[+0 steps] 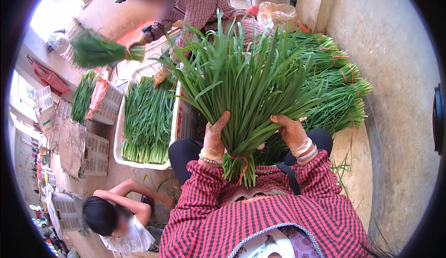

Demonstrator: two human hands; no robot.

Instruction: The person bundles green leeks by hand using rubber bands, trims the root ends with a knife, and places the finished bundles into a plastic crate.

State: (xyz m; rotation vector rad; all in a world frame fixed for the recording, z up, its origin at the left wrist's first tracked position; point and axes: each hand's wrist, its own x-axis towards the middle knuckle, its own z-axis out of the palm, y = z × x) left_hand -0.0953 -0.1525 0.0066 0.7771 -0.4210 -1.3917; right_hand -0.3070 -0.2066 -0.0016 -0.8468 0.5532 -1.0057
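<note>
Head view: the left hand [214, 139] and the right hand [293, 135] are clamped on opposite sides of a bunch of long green leaves [251, 86], each thumb lying against the foliage (most of the fingers are hidden behind it). The bunch stands fanned out at the top, between the person's knees and beyond the right edge of a white crate [119, 137]; a red tie [239, 157] encircles its stems, which point toward the red-and-black checked garment [269, 216]. In the crate, loose-looking greens [148, 114] lie with their pale stem ends along the near edge. A co-worker's gloved hand [161, 76] is at the crate's far right corner; the same co-worker's other hand grips a second bunch [100, 49], blurred at the leaves. To the right, tied bundles [334, 83] lie piled, stem ends facing the wall [399, 86]. A seated person [132, 211] is near the crate's near edge.
</note>
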